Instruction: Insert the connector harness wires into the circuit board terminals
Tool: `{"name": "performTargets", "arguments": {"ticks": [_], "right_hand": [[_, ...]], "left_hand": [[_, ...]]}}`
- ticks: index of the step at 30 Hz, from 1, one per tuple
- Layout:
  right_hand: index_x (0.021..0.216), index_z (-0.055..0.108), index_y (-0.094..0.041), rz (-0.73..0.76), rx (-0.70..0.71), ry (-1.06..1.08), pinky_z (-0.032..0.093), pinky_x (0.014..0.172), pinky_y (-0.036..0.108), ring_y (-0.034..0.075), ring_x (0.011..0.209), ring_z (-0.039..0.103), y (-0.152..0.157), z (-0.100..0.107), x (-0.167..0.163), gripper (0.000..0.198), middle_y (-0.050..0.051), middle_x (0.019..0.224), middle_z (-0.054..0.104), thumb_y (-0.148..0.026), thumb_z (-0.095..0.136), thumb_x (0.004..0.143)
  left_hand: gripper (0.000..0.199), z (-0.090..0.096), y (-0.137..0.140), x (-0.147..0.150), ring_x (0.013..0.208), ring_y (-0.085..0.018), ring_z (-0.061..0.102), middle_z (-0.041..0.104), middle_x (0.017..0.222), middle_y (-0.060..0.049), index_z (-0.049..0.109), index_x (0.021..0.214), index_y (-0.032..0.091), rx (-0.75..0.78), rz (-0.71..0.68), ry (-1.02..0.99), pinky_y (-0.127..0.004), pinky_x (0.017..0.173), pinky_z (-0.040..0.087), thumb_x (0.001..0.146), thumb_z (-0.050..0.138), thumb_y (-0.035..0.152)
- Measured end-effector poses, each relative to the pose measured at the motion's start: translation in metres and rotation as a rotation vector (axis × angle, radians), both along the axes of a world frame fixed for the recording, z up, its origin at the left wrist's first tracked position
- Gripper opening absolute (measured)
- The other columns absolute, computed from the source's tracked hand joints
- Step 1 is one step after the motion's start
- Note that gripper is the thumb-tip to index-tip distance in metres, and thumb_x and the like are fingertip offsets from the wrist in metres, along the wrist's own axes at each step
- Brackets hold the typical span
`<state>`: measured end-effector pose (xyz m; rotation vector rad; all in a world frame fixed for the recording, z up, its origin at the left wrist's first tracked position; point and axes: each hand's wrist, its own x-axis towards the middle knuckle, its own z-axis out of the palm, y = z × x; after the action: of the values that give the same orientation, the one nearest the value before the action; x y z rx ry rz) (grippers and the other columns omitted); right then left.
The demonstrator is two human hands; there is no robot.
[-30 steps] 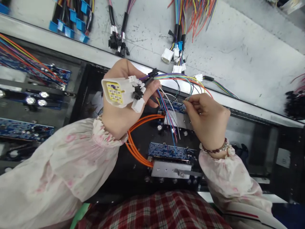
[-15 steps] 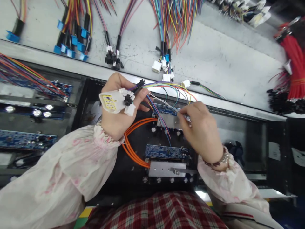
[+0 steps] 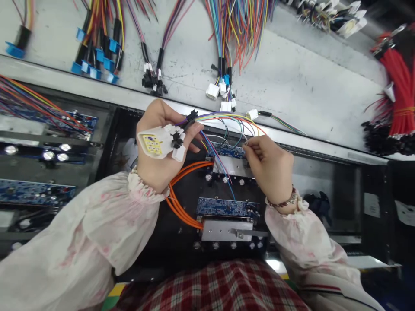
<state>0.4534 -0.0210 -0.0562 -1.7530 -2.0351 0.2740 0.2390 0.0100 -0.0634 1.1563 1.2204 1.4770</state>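
My left hand [image 3: 156, 172] is closed around the connector end of a wire harness [image 3: 223, 115]. A large white connector [image 3: 157, 141] with yellow inside, a small black plug and small white plugs stick out over its palm. The harness wires, purple, yellow, red, green and blue, fan out to the right, several curving down to the upper blue circuit board [image 3: 231, 150]. Over that board's right part, my right hand [image 3: 270, 168] pinches a thin white wire [image 3: 244, 139] between thumb and forefinger. Where this wire ends is hidden by the fingers.
A lower circuit board [image 3: 227, 207] sits beside a metal block [image 3: 215, 230]. Orange wires [image 3: 177, 205] loop between the two units. More harnesses [image 3: 223, 82] lie on the grey shelf [image 3: 301, 82] behind, with a red wire bundle [image 3: 400, 95] at right. Other boards [image 3: 32, 191] stand at left.
My right hand has shifted slightly left and up, its fingertips now closer to the upper board's back edge. The white wire, taut before, now hangs slack. My left hand keeps its hold.
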Motion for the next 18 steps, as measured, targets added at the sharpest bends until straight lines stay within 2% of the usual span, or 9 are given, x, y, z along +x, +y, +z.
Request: {"name": "performTargets", "arguments": {"ticks": [3,11,14,18], "right_hand": [[0.086,0.063,-0.021,-0.007,-0.01,0.023,0.047,0.062,0.027,0.014,0.069,0.068,0.001,0.003,-0.002,0.006,0.0,0.077,0.072,-0.022,0.058,0.089],[0.09,0.064,-0.021,0.0,-0.05,0.036,0.047,0.063,0.027,0.015,0.072,0.069,0.002,0.001,-0.001,0.005,0.0,0.08,0.073,-0.023,0.059,0.09],[0.093,0.062,-0.02,-0.014,-0.001,-0.018,0.048,0.067,0.03,0.017,0.078,0.067,-0.003,0.007,-0.007,0.006,0.003,0.085,0.071,-0.025,0.061,0.09],[0.089,0.064,-0.017,0.184,-0.054,-0.097,0.049,0.077,0.036,0.022,0.087,0.061,-0.009,0.021,-0.02,0.012,0.009,0.089,0.066,-0.026,0.057,0.093]], "left_hand": [[0.038,0.0,0.001,0.0,0.048,-0.02,0.068,0.067,0.059,0.002,0.05,0.075,0.022,0.014,-0.005,-0.029,-0.022,0.031,0.052,0.067,0.087,0.021],[0.035,0.0,-0.003,0.0,0.048,-0.017,0.067,0.071,0.066,0.001,0.051,0.078,0.023,-0.015,-0.006,0.003,-0.022,0.032,0.049,0.07,0.085,0.015],[0.035,0.002,-0.003,-0.001,0.049,-0.018,0.068,0.071,0.067,0.001,0.049,0.078,0.022,-0.028,-0.01,0.013,-0.022,0.034,0.05,0.072,0.083,0.015],[0.036,-0.001,-0.003,-0.002,0.052,-0.018,0.07,0.071,0.067,0.001,0.049,0.078,0.021,0.002,-0.008,-0.01,-0.022,0.035,0.053,0.073,0.084,0.017]]}}
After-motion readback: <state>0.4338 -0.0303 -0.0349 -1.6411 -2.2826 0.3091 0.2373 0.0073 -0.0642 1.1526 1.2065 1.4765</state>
